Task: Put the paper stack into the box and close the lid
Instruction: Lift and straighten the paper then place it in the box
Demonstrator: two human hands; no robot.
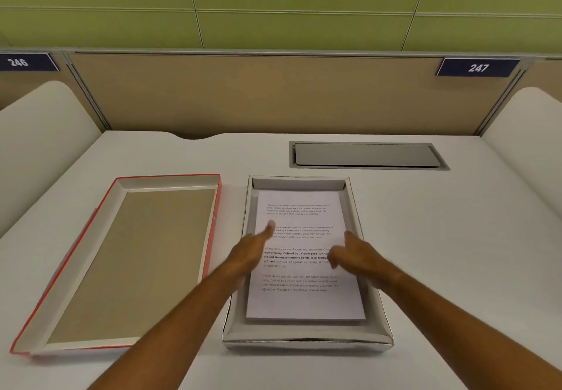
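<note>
A shallow grey box [307,339] sits on the desk in front of me. The paper stack [304,301], white sheets with printed text, lies flat inside it. My left hand [251,251] hovers over the stack's left edge, fingers apart and blurred, holding nothing. My right hand [354,252] is over the stack's right edge, fingers loosely curled and empty. The lid [130,265], red-edged with a brown inside, lies upturned on the desk to the left of the box, apart from it.
The white desk [456,252] has a grey cable hatch [368,155] behind the box. A tan partition [258,94] closes the back, with white side panels at left and right. Number plates 246 and 247 hang on the partition.
</note>
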